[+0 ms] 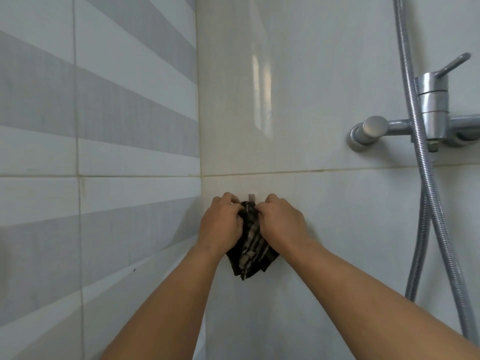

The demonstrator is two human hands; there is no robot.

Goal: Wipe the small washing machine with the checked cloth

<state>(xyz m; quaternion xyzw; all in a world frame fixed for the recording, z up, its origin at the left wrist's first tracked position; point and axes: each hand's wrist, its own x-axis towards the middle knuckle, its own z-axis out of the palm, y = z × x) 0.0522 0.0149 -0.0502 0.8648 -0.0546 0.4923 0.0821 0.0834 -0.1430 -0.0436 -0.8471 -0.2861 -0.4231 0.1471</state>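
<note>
Forearms: bare, reaching up from the bottom edge, converging toward the wall.
Left hand [220, 223]: fingers curled and pinched on the upper left edge of the checked cloth [250, 245].
Right hand [281, 220]: fingers bent and closed on the cloth's upper right edge.
Checked cloth: dark with pale checks, soft and crumpled, bunched between both hands, lower end hanging loose against the wall.
Hook [251, 197]: small, pale, just above the cloth's top, on the wall.
Wall tiles [298, 87]: glossy, pale; left wall banded grey and white.
Mixer tap [431, 113]: brushed metal, lever raised.
Shower hose [426, 203]: ribbed metal, looping down at right.
</note>
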